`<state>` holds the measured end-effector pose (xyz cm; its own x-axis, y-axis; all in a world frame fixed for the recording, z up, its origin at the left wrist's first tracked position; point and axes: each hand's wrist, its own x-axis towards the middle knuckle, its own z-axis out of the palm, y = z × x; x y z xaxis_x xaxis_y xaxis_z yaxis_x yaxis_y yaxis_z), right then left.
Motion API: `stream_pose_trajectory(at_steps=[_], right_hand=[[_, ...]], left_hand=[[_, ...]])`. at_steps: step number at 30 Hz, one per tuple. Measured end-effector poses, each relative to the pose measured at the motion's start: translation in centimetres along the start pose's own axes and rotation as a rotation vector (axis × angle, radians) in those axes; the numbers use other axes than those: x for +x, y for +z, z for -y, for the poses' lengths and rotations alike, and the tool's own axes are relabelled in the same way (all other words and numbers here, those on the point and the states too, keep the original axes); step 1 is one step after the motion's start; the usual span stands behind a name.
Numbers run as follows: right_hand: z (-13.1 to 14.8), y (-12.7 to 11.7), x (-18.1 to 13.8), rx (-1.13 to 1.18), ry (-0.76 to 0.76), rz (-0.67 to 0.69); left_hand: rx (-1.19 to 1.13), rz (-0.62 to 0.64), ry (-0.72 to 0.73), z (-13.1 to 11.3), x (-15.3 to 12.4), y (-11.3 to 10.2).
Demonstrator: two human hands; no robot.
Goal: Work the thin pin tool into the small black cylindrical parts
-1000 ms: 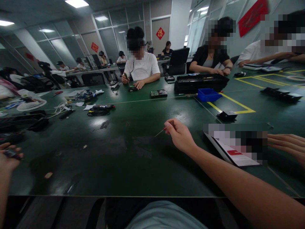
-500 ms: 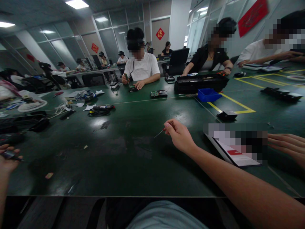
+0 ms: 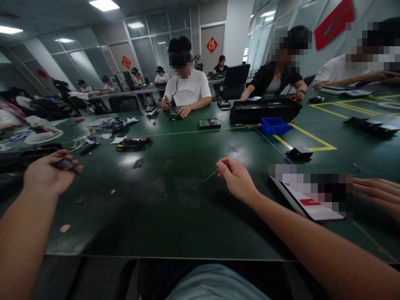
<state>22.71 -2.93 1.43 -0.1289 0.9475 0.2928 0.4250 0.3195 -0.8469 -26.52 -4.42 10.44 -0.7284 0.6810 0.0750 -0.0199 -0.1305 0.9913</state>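
My right hand (image 3: 236, 177) is closed around the handle of a thin screwdriver (image 3: 210, 175), its metal shaft pointing down and left over the green table (image 3: 140, 216). A bit of red shows on the handle at my fingers. At the left, my left hand (image 3: 46, 173) is raised above the table, palm partly up. Its fingers grip a small dark object (image 3: 65, 163) with a thin pointed end; its kind I cannot make out. Right of my right forearm lies a tablet-like panel (image 3: 325, 210) with a partly pixelated face, and another person's hand (image 3: 379, 193) rests beside it.
Black cable coils (image 3: 133, 144) lie ahead on the left. A circuit board piece (image 3: 209, 123), a blue bin (image 3: 275, 126) and a long black casing (image 3: 265, 110) stand farther back. A small black part (image 3: 299, 153) sits near the yellow tape. A co-worker (image 3: 187, 89) sits opposite.
My left hand has come up and to the right from the left edge with the dark object in it. My right hand and the screwdriver have stayed nearly still.
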Motion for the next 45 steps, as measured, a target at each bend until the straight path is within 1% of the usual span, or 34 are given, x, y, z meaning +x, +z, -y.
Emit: stream_pose_trajectory(at_steps=[1, 4, 6, 9, 14, 18, 20, 21, 23, 25, 27, 29, 33, 35, 37, 39, 43, 45], right_hand=[[0.0, 0.0, 0.0, 0.001, -0.002, 0.000], [-0.2, 0.0, 0.0, 0.014, -0.007, -0.006], [-0.3, 0.0, 0.1, 0.021, -0.010, -0.008], [-0.4, 0.0, 0.1, 0.019, -0.012, -0.011], [-0.2, -0.1, 0.1, 0.014, -0.005, -0.001], [-0.4, -0.1, 0.1, 0.018, -0.009, -0.005], [-0.4, 0.0, 0.1, 0.016, -0.019, -0.019], [-0.5, 0.1, 0.1, 0.009, -0.024, -0.024], [-0.4, 0.1, 0.1, -0.010, -0.030, -0.025], [-0.2, 0.1, 0.1, -0.026, -0.024, -0.014], [-0.1, 0.1, 0.1, -0.041, -0.005, -0.003], [0.1, 0.0, 0.1, -0.056, 0.013, 0.001], [0.2, 0.0, 0.2, -0.067, 0.016, 0.002], [0.1, 0.0, 0.2, -0.070, 0.008, -0.001], [0.0, 0.0, 0.2, -0.062, 0.010, -0.025], [-0.2, -0.1, 0.3, -0.024, 0.025, -0.078], [-0.4, -0.2, 0.5, 0.154, 0.035, -0.217], [-0.3, -0.3, 0.5, 0.232, 0.030, -0.250]], left_hand=[[-0.064, 0.032, -0.034, -0.1, -1.1, 1.7], [-0.141, 0.209, -0.090, -0.3, -4.3, 6.6], [-0.162, 0.312, -0.125, 0.0, -6.1, 9.5], [-0.191, 0.507, -0.168, 0.6, -8.8, 13.3], [-0.227, 0.850, -0.186, 1.8, -13.9, 18.4], [-0.197, 1.010, -0.173, 3.5, -18.2, 21.1], [-0.123, 1.069, -0.111, 4.9, -19.8, 21.9], [-0.059, 1.096, -0.058, 5.7, -20.5, 22.2], [0.118, 1.132, 0.086, 7.5, -21.3, 22.7], [0.307, 1.124, 0.242, 9.3, -21.5, 23.0], [0.447, 1.099, 0.366, 10.8, -21.2, 23.0], [0.540, 1.098, 0.459, 11.8, -20.4, 22.8], [0.659, 1.133, 0.622, 12.7, -18.6, 22.1], [0.668, 1.111, 0.649, 12.9, -17.9, 21.9], [0.652, 1.065, 0.625, 13.0, -17.6, 21.8], [0.633, 1.027, 0.592, 13.1, -17.4, 21.9], [0.587, 0.977, 0.577, 13.1, -17.4, 21.9], [0.554, 0.966, 0.578, 13.0, -17.6, 21.9]])
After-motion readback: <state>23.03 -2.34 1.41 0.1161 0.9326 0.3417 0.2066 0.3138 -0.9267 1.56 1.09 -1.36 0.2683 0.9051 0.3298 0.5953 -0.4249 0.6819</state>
